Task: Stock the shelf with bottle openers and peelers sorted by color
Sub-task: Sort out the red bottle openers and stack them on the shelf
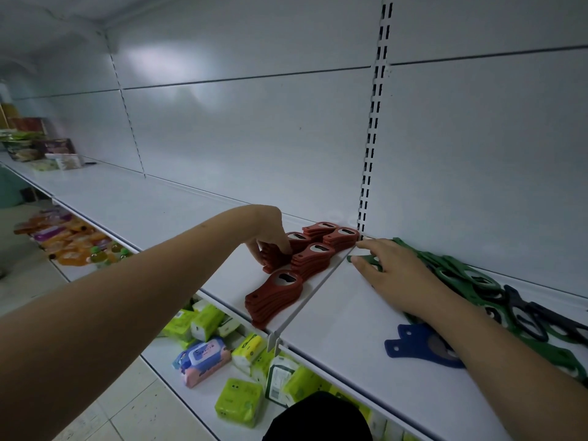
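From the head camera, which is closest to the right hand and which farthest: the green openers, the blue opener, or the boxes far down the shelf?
1. Green openers: under and just behind the right hand, touching it.
2. Blue opener: near the shelf's front edge, beside the right forearm.
3. Boxes: far left end of the shelf.

Both bare forearms reach away from the person, converging toward the far middle. The left arm runs long and straight from the near left, wrist bent down, and the left hand [270,240] has its fingers curled downward, thumb and fingertips pinching what sits beneath them. The right arm comes in from the near right, shorter in view. The right hand [393,270] lies palm down, fingers straight and spread slightly, pointing left, pressing flat.
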